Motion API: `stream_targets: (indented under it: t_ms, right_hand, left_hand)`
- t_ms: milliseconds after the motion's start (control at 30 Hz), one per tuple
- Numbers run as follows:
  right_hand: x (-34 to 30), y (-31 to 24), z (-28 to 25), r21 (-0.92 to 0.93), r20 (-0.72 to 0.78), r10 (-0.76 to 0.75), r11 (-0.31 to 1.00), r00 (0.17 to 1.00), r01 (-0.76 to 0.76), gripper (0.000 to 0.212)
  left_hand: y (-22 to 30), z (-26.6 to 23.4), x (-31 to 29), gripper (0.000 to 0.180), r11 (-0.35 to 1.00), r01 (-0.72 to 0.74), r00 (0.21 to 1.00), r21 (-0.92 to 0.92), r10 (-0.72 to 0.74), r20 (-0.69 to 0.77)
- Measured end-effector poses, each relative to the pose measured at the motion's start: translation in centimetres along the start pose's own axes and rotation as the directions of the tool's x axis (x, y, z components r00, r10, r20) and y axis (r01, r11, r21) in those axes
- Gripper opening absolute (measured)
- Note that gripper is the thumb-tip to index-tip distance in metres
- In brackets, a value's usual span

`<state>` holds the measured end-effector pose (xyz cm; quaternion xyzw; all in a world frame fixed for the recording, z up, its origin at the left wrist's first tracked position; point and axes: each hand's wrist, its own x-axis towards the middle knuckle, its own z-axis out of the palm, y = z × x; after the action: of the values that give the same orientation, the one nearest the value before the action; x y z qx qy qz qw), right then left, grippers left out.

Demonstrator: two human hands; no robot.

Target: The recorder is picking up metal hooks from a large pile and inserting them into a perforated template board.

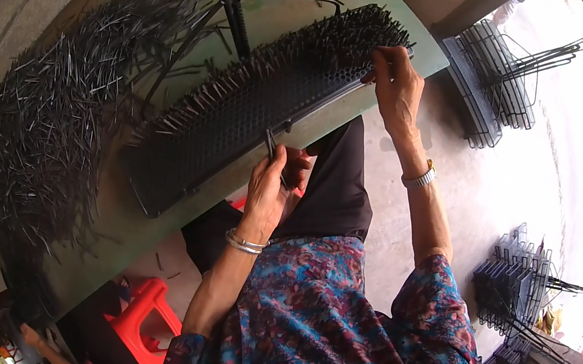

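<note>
A long black perforated panel [217, 138] lies slanted across the table, with thin black strips [275, 50] standing upright in its holes along the far side and massed at the right end. My right hand [399, 88] is at that right end, thumb and fingers pinched together over the holes; whatever is between the fingertips is too small to make out. Close to the panel's near edge, my left hand [271, 186] is closed around a few black strips [270, 144] that stick up past the thumb. A large loose heap of the same strips [62, 110] covers the table's left side.
A black metal frame [234, 20] rises behind the panel on the green-topped table [106, 262]. Under it stands a red plastic stool [146, 320]. Stacked black wire racks [492, 81] sit on the floor at the right. Another person's arm [47, 349] shows at lower left.
</note>
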<state>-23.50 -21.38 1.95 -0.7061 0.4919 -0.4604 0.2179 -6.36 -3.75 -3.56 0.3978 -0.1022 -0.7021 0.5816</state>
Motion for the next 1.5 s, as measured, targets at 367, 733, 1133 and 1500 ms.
stream_targets:
  t_ms: [367, 733, 1133, 1500]
  right_hand:
    - [0.5, 0.7, -0.1, -0.043, 0.037, -0.146, 0.988, 0.989, 0.148, 0.007]
    - [1.5, 2.1, 0.4, -0.197, 0.176, -0.34, 0.908, 0.924, 0.371, 0.01]
    - [1.6, 1.2, 0.6, -0.373, 0.2, -0.381, 0.823, 0.903, 0.429, 0.009]
    - [-2.4, -2.5, 0.5, -0.255, 0.308, -0.109, 0.948, 0.945, 0.192, 0.031]
  left_hand:
    - [-0.1, 0.3, -0.5, 0.036, 0.994, 0.017, 0.99, 0.103, -0.003, -0.139]
    - [0.5, 2.2, -0.4, 0.033, 0.993, 0.04, 0.998, 0.114, -0.034, -0.054]
    - [0.3, 3.0, -1.0, 0.033, 0.997, 0.008, 0.998, 0.081, -0.014, 0.069]
    - [0.7, 3.1, -1.5, 0.037, 0.995, -0.019, 0.999, 0.098, 0.014, 0.046]
